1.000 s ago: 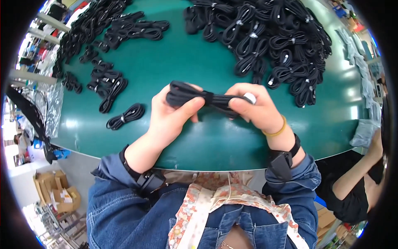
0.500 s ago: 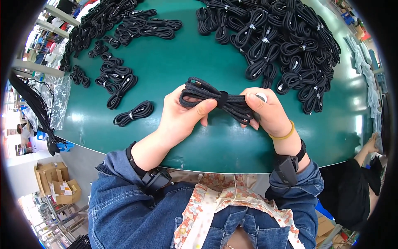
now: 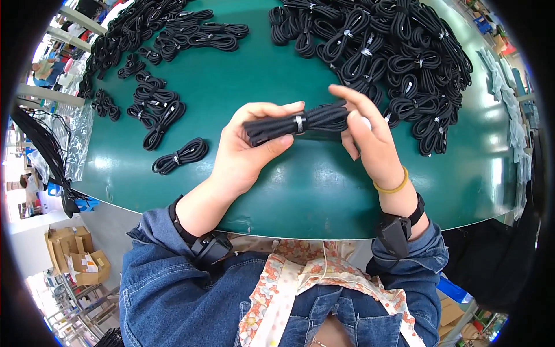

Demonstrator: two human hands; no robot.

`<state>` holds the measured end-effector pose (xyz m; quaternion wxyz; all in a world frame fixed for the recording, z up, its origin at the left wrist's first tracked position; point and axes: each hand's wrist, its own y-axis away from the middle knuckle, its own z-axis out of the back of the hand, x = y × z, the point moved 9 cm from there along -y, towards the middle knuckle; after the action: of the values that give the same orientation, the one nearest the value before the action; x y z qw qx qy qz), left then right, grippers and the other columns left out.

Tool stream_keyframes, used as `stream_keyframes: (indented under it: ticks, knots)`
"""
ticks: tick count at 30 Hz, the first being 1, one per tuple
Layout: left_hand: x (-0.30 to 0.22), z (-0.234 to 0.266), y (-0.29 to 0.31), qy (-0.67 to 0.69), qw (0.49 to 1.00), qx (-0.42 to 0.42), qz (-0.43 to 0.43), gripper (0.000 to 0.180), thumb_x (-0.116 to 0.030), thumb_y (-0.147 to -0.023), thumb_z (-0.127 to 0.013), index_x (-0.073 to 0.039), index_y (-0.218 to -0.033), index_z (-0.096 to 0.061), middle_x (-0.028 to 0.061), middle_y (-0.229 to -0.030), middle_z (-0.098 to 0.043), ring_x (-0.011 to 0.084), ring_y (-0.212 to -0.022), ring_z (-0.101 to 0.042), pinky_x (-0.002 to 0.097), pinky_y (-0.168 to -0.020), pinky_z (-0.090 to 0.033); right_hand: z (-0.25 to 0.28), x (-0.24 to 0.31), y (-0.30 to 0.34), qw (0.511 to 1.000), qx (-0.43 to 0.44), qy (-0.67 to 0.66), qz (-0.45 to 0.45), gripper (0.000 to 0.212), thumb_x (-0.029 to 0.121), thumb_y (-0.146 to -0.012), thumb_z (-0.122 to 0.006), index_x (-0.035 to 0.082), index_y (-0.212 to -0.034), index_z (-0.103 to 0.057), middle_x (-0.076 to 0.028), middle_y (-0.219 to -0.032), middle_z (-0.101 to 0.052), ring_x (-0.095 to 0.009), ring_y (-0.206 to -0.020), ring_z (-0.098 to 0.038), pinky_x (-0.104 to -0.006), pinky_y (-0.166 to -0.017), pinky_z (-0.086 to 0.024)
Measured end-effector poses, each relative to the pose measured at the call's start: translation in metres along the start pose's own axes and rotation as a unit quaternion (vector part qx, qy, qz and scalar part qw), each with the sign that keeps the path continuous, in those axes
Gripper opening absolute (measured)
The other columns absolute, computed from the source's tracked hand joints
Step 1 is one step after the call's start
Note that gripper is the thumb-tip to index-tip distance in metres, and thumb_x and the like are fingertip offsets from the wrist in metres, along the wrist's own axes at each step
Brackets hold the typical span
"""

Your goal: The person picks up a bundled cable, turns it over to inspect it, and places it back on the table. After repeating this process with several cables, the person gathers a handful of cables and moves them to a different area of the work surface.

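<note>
Rolled since prev. frame: blk. cable bundle, its silvery tie now turned to view; R index also lifted from its earlier curl.

Item 1, bundle: coiled, qty. 1, held approx. level above the green surface, btwn. both hands.

Item 2, L hand: bundle's L half pinched btwn. thumb and fingers; thumb laid along near side, index along far side, tips kept apart by the bundle.

Item 3, R hand: fingers spread, index extended clear; bundle's R end seen at thumb tip; whether it is pressed there can't be told. Yellow band worn at wrist.

Item 4, single bundle: qty. 1, blk., tied, laid on surface, to L of L hand.

Item 5, small group: several blk. bundles, placed beyond item 4.

Item 6, big pile: many blk. bundles, heaped at far R.
</note>
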<state>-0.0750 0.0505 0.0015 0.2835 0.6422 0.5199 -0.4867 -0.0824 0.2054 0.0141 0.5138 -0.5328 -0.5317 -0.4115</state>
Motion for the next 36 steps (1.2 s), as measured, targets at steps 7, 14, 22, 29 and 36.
stream_keyframes:
  ticks: [7, 14, 22, 29, 36]
  knots:
    - [-0.004, -0.006, 0.0, -0.037, 0.999, 0.006, 0.003, 0.044, 0.007, -0.073, -0.057, -0.004, -0.112, -0.041, 0.0161, -0.112, -0.05, 0.0197, -0.1, -0.051, 0.0337, -0.089, -0.039, -0.002, -0.019, 0.005, 0.987, 0.072, -0.077, -0.121, 0.027, 0.016, -0.084, -0.047, -0.003, -0.102, -0.052, -0.003, -0.072, -0.056, -0.003, -0.041, -0.033, -0.0158, -0.039, -0.027]
    - [0.005, 0.001, -0.002, 0.021, 0.998, -0.033, 0.042, 0.041, 0.005, -0.074, -0.057, -0.001, -0.112, -0.041, 0.0122, -0.105, -0.054, 0.0171, -0.096, -0.052, 0.0297, -0.086, -0.041, -0.001, -0.005, 0.001, 0.995, 0.066, -0.057, -0.042, 0.027, 0.01, -0.081, -0.051, -0.002, -0.105, -0.051, 0.001, -0.067, -0.052, -0.001, -0.044, -0.033, -0.0155, -0.041, -0.026]
    - [0.005, 0.005, -0.003, 0.047, 0.997, -0.013, 0.065, 0.046, -0.002, -0.077, -0.056, 0.0, -0.118, -0.037, 0.0114, -0.099, -0.054, 0.0212, -0.091, -0.055, 0.0351, -0.084, -0.043, -0.006, 0.021, 0.005, 0.986, 0.091, 0.079, 0.116, 0.033, 0.007, -0.078, -0.055, 0.001, -0.11, -0.051, 0.0, -0.071, -0.055, -0.002, -0.055, -0.043, -0.0146, -0.051, -0.033]
    - [-0.006, 0.001, -0.002, 0.091, 0.994, -0.054, 0.022, 0.054, -0.003, -0.073, -0.062, -0.001, -0.12, -0.036, 0.0091, -0.092, -0.054, 0.0198, -0.081, -0.057, 0.0317, -0.075, -0.047, -0.008, 0.031, 0.009, 0.988, 0.097, 0.074, 0.094, 0.027, 0.011, -0.08, -0.056, 0.002, -0.106, -0.055, -0.005, -0.077, -0.06, -0.006, -0.061, -0.052, -0.0167, -0.056, -0.041]
    - [-0.025, 0.002, 0.005, -0.104, 0.993, -0.051, 0.004, 0.058, -0.001, -0.062, -0.072, -0.003, -0.109, -0.039, 0.0068, -0.093, -0.051, 0.0142, -0.08, -0.054, 0.0263, -0.071, -0.047, -0.027, 0.004, 0.02, 0.981, 0.117, -0.088, -0.131, 0.034, 0.031, -0.089, -0.042, -0.001, -0.093, -0.055, -0.011, -0.066, -0.059, -0.005, -0.038, -0.037, -0.0183, -0.038, -0.031]
